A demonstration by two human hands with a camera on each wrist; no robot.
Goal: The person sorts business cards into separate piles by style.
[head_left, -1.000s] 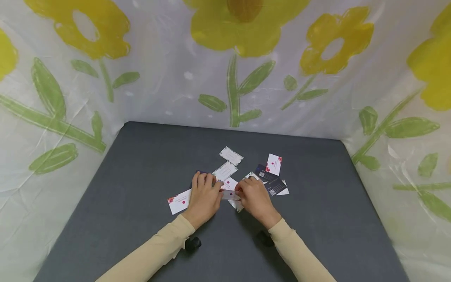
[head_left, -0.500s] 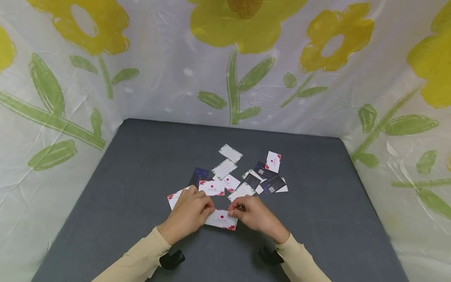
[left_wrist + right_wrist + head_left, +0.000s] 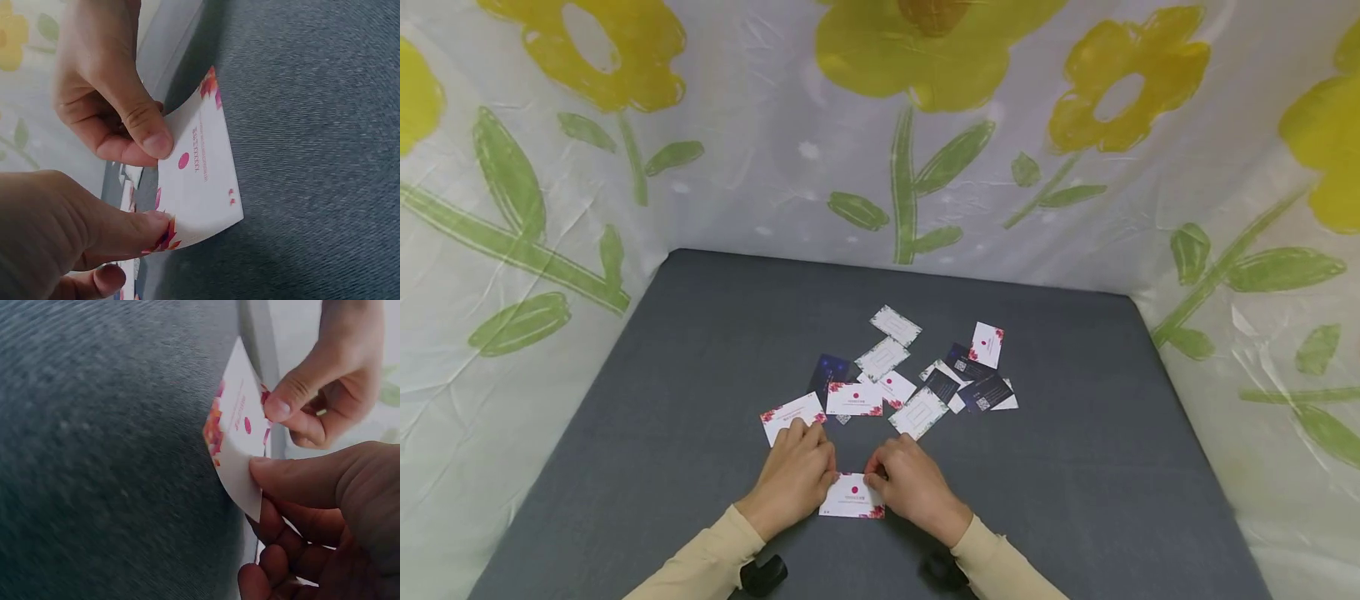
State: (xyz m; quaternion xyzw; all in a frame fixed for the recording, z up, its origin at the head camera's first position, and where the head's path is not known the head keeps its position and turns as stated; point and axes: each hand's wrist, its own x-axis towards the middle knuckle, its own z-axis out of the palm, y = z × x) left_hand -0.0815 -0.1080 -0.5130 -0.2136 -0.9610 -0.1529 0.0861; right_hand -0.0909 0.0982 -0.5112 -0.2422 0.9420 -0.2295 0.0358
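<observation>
Both hands pinch one white business card (image 3: pixel 852 498) with red floral corners and a magenta dot, near the front of the table. My left hand (image 3: pixel 796 477) grips its left end between thumb and fingers, and my right hand (image 3: pixel 912 483) pinches the far edge toward the right. In the left wrist view the card (image 3: pixel 197 169) bows slightly, held over the grey cloth. The right wrist view shows the right thumb (image 3: pixel 294 475) flat on the card's face, with the fingers behind it. Just beyond the left hand lies another red-floral card (image 3: pixel 792 415), partly hidden by its fingers.
Several cards lie scattered beyond the hands: a dark blue card (image 3: pixel 829 371), a red-floral card (image 3: pixel 855 399), green-leaf white cards (image 3: pixel 882 358) and dark cards with QR codes (image 3: pixel 986 392). A flower-printed curtain (image 3: pixel 760 167) borders the grey table (image 3: pixel 1097 467).
The hands have drawn the red-floral card out of the scattered cards and toward the table's front. Cards they covered earlier now show.
</observation>
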